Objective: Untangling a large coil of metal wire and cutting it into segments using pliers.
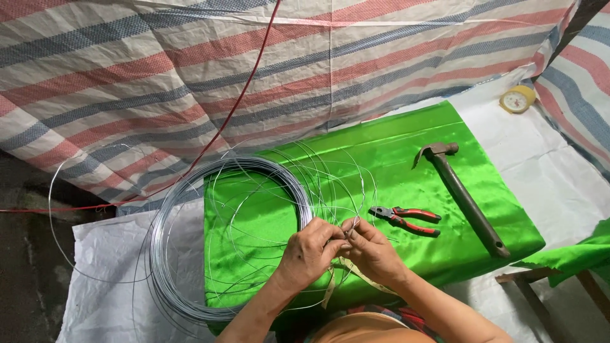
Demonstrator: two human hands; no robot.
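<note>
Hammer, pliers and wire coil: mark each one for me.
Hammer [467,202], head view, middle of the handle.
Pliers [406,220], head view, red handles near the pivot.
Wire coil [166,254], head view, left side of the bundle.

Grey wire coil [166,254] lies flat, overlapping green cloth, loose strands pinched together.

The light is soft and even, like daylight that passes through the striped tarp [254,70], and the shadows under the hammer [467,200] and the pliers [406,220] are weak. The green shiny cloth [381,159] gives pale glare along its upper folds, while the dark floor [25,267] at the left stays dim. The picture is sharp in the middle, with slight bending at the edges.
</note>
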